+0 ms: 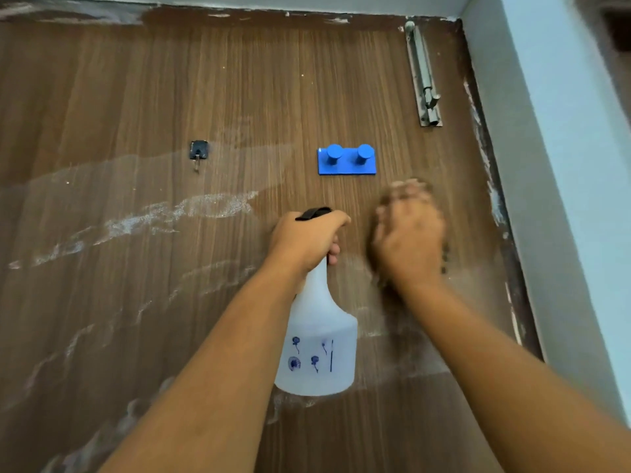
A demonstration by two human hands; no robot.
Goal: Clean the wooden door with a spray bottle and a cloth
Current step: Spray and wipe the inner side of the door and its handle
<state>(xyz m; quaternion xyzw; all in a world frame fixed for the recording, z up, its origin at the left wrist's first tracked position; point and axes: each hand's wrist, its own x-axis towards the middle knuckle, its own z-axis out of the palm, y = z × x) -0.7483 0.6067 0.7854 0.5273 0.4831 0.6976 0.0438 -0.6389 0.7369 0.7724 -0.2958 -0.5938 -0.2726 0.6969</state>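
The right hand (408, 238) is smeared by motion blur, and the brown cloth (403, 191) under it shows only as a fuzzy fringe. The left hand (307, 238) hides the spray bottle (319, 339) trigger and neck. The wooden door (136, 97) is cut off at the left and bottom edges.

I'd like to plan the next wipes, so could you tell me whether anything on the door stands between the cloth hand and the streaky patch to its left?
Yes. The left hand grips the spray bottle directly between the right hand, blurred on the cloth, and the white streaks. The blue hook plate sits above that path.
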